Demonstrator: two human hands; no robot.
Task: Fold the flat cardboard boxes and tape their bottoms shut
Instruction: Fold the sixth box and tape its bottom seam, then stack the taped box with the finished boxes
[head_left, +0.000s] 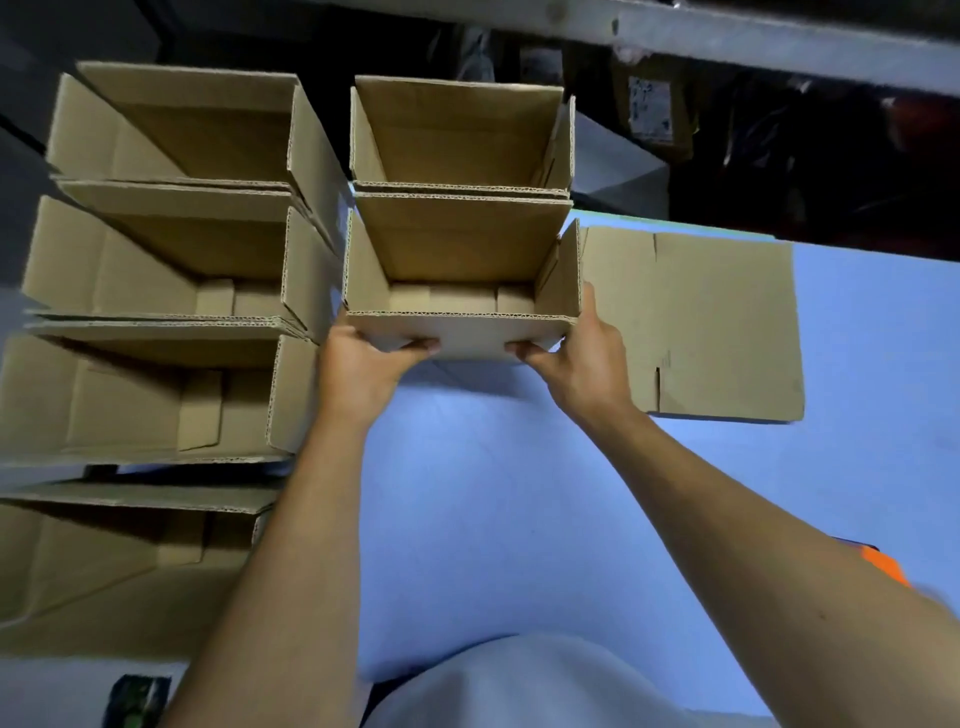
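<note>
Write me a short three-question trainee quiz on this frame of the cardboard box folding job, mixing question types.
1. True or false: the flat brown cardboard box blank lies on the blue table to the right of the open brown cardboard box held in both hands.
2. Multiple choice: where do the left hand and right hand grip the held box? A) its near wall, B) its far wall, C) its inside floor.
3. Fill in: the assembled boxes in the left-hand column all stand with their open side facing ____.

Key: 1 true; 2 A; 3 up.
</note>
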